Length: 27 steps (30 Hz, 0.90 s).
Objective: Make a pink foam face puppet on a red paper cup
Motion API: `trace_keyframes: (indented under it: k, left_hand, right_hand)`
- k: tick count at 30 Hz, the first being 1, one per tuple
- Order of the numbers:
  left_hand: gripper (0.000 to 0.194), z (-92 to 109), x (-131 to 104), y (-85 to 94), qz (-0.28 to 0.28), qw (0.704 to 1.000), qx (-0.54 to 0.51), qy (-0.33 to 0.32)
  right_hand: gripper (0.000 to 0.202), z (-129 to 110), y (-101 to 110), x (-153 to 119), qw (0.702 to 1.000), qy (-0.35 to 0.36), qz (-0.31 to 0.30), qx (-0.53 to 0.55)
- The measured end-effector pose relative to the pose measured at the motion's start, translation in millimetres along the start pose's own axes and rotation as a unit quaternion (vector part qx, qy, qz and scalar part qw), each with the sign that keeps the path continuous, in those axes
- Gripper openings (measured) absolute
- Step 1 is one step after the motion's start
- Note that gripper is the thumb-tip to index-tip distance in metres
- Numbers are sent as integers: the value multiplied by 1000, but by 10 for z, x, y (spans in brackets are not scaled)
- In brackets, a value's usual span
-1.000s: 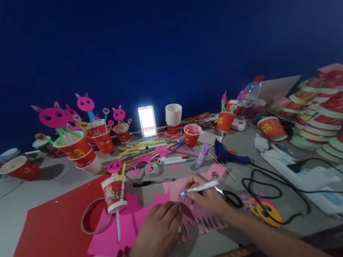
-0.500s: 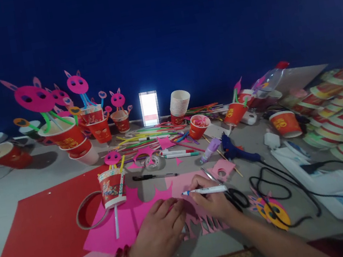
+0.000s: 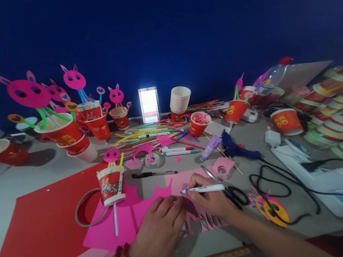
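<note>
My right hand point(image 3: 207, 197) grips a white marker point(image 3: 209, 188) with a blue tip, and the tip points left over a light pink sheet point(image 3: 173, 180). Flat on the paper, my left hand point(image 3: 161, 224) rests with its fingers stretched toward the marker and nothing held in it. Cut-out gaps run along the sheet's near edge. Left of that hand lies a bright pink sheet point(image 3: 103, 232) with scalloped cuts. Scissors point(image 3: 238, 195) with black handles lie partly behind my right hand. A black pen point(image 3: 153, 174) is just beyond the sheets.
A blue glue gun point(image 3: 239, 150) with a black cord point(image 3: 276, 163) lies on the right. Decorated paper cups point(image 3: 111, 184) stand left, one by a tape roll point(image 3: 80, 211). Red card point(image 3: 37, 230) covers the left side. A bright screen point(image 3: 149, 106) stands at the back.
The marker and my right hand have shifted very slightly left, with the tip still near the light pink sheet. My left hand stays on the paper. The whole view has shifted a little.
</note>
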<state>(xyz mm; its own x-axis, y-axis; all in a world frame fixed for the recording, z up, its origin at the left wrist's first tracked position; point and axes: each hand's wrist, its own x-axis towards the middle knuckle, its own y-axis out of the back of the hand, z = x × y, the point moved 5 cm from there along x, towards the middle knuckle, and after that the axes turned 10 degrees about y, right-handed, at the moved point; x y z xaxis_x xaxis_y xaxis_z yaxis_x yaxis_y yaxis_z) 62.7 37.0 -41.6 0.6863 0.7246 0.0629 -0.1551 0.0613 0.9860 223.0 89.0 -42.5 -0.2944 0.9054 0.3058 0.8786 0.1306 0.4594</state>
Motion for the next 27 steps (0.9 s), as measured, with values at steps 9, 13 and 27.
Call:
trace_keyframes:
  k: [9, 13, 27]
  left_hand:
    - [42, 5, 3, -4, -3, 1000, -3, 6]
    - [42, 3, 1, -8, 5, 1000, -10, 5]
    - [42, -13, 0, -37, -2, 1000, -11, 10]
  right_hand:
    - [11, -54, 20, 16, 1000, 2, -5, -12]
    - [12, -40, 30, 14, 1000, 3, -1, -29]
    - [15, -53, 78, 11, 999, -11, 40, -9]
